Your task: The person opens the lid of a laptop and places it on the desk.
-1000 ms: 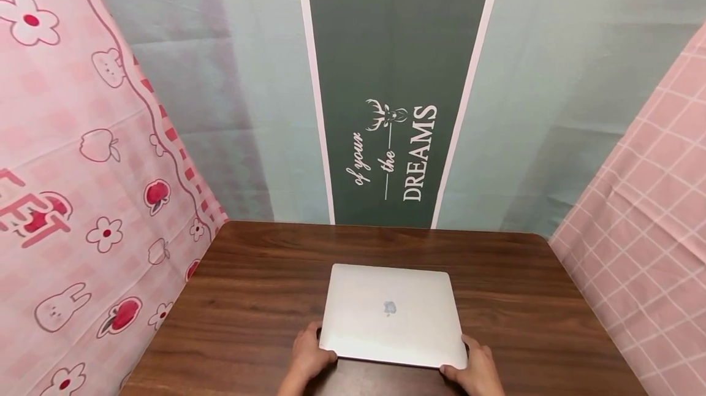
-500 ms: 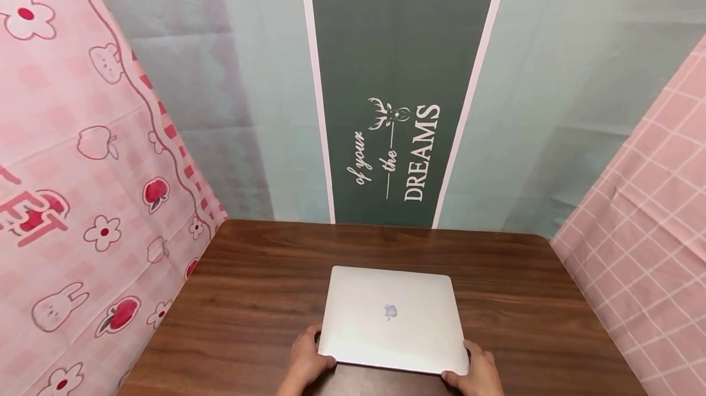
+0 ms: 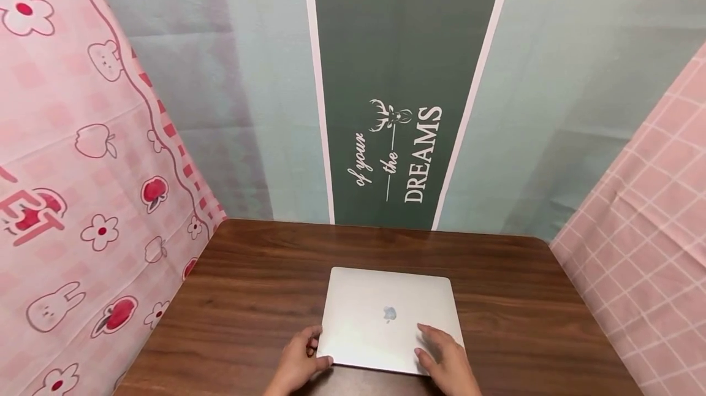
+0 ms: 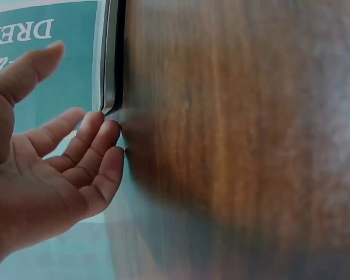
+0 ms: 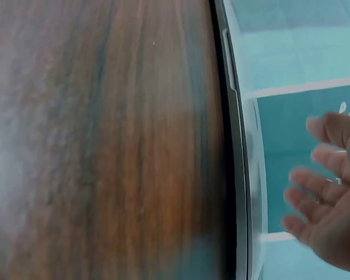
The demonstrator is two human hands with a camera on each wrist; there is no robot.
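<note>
A closed silver laptop point(image 3: 369, 338) with an apple logo lies flat on the wooden table. At its front left corner is my left hand point(image 3: 298, 359), fingers loosely bent and thumb apart from them. The left wrist view puts these fingertips point(image 4: 109, 131) by the laptop's corner point(image 4: 111, 87), not wrapped round it; whether they touch it I cannot tell. My right hand point(image 3: 448, 359) hovers over the right front part of the lid, thumb and fingers spread, holding nothing. In the right wrist view the laptop's front edge point(image 5: 243, 169) has a shallow notch, and the hand point(image 5: 332, 210) is above the lid.
The brown wooden table point(image 3: 248, 285) extends around the laptop on all sides. A green and grey cloth point(image 3: 408, 46) with lettering hangs behind it. Pink patterned cloths hang at the left point(image 3: 127, 200) and right point(image 3: 634, 249).
Both hands held the laptop's front corners before. My right hand has let go and moved left over the lid. My left hand has loosened its grip and shifted slightly away.
</note>
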